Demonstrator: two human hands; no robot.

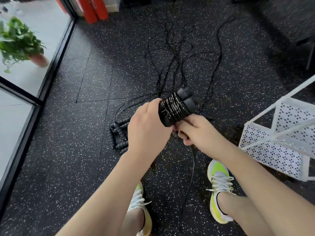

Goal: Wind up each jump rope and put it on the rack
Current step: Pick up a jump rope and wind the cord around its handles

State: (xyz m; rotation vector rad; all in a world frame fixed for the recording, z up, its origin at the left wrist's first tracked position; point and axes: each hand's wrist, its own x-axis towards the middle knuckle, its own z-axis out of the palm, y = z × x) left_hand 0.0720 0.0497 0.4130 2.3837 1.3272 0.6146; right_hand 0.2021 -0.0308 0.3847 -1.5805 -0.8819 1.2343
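Between the two hands, a wound jump rope is being held up above the floor, its black cord wrapped in tight coils around the paired handles, whose blunt ends are poking out up and to the right. The left hand is gripping the bundle from its left side, fingers curling over the coils. The right hand is sitting just under the bundle, its fingers curled in and pinching the loose end of the cord, which is trailing down from that hand and running along the floor between the two shoes.

Just left of the left hand and partly hidden behind it, a cluster of ribbed black handles is lying on the floor. Beyond the hands, a tangle of thin black cords is spreading out across the speckled dark mat, loops crossing one another so that separate ropes cannot be told apart.

To the right of the right hand, a white perforated metal rack is standing on the floor, near but not touching the arm. Far off past the hands, orange cylinders are leaning by the wall. Well to the left, a potted plant is sitting on a pale surface behind a dark frame.
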